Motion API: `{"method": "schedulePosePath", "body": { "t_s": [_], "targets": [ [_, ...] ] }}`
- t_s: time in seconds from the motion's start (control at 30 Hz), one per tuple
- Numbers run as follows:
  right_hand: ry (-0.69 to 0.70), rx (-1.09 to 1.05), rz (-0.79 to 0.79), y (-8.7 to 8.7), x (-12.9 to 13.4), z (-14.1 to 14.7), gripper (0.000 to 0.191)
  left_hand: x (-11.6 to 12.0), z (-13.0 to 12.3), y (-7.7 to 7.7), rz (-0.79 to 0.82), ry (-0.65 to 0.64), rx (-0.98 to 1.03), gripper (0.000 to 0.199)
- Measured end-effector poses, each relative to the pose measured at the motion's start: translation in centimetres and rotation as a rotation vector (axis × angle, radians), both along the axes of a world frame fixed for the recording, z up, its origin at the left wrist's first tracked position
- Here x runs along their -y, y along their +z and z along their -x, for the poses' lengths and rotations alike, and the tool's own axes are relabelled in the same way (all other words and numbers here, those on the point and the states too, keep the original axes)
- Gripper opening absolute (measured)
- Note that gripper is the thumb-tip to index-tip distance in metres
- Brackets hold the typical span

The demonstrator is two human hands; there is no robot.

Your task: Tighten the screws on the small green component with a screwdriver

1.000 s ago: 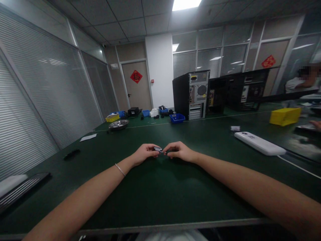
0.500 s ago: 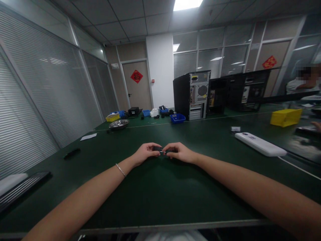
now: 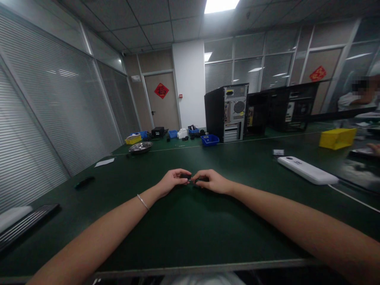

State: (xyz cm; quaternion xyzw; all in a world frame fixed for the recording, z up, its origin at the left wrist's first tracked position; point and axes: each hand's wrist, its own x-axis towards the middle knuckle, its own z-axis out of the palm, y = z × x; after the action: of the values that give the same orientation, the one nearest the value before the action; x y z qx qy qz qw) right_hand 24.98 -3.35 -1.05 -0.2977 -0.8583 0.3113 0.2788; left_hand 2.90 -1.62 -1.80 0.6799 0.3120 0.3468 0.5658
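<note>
At the middle of the green table (image 3: 190,233): one small dark part (image 3: 185,176), too small to identify, between both hands.

Left hand (image 3: 172,180): thumb and fingers pinching the dark part; bracelet (image 3: 143,202) on wrist.

Right hand (image 3: 213,182): thumb and fingertips closed on a thin metal piece (image 3: 190,180), set against the dark part.

Outward from the dark part, twelve pointing away from the wearer:

One o'clock: blue tray (image 3: 209,140); behind it, computer tower (image 3: 236,113), upright.

Between two and three: yellow bin (image 3: 337,138).

Three: long white device (image 3: 305,169), cord attached.

Nine: dark slender object (image 3: 84,182), blurred.

Between nine and ten: white sheet (image 3: 104,162).

Ten: shiny metal bowl (image 3: 140,147).
</note>
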Motion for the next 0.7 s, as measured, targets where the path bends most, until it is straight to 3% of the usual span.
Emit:
{"method": "schedulePosePath", "body": {
  "t_s": [0.4,0.7],
  "targets": [
    [-0.014,0.01,-0.082,0.03,0.06,0.0,0.026,-0.2,-0.33,-0.7,-0.018,0.039,0.056,0.037],
    [-0.078,-0.013,-0.026,-0.53,-0.02,0.04,0.028,-0.32,-0.18,-0.66,-0.047,0.115,0.101,0.035]
  ]
}}
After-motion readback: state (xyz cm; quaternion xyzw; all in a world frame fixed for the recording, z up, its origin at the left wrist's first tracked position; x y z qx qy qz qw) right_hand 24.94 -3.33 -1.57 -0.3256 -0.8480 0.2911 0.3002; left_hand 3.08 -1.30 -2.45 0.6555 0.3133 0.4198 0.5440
